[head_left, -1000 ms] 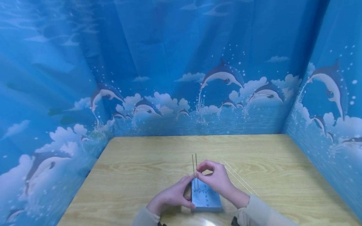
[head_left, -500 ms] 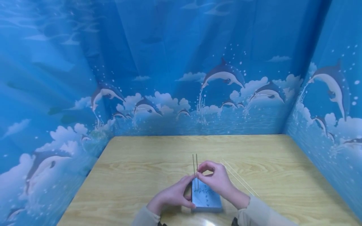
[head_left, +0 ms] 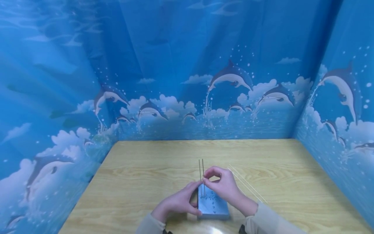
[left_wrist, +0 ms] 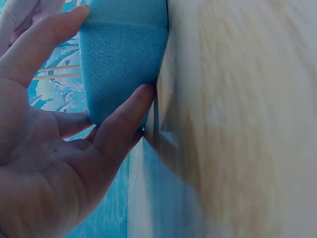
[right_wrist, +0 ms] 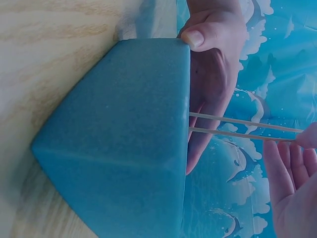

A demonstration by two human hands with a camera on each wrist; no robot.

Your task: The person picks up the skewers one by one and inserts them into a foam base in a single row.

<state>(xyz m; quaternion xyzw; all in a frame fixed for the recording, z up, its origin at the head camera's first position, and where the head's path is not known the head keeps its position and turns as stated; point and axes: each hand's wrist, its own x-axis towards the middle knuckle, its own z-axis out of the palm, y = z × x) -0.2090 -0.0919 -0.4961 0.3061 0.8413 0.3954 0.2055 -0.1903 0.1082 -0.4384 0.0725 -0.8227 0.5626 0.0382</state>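
A blue foam block [head_left: 213, 209], pitted with several small holes on top, lies on the table. Two thin wooden sticks [head_left: 200, 167] stand upright in it near its left side. My left hand [head_left: 181, 201] grips the block's left side, thumb at the near corner and fingers toward the far one; in the left wrist view the fingers press the foam wall [left_wrist: 124, 64]. Between thumb and index finger, my right hand [head_left: 226, 185] pinches the right-hand stick [right_wrist: 223, 132] well above the block. The other stick [right_wrist: 218, 118] runs beside it. The right hand hides the block's far right part.
Two more thin sticks [head_left: 246, 182] lie slanted on the wood-grain table [head_left: 140, 182], right of the block and partly behind the right hand. Blue curtains [head_left: 175, 81] printed with dolphins enclose the table at the back and both sides.
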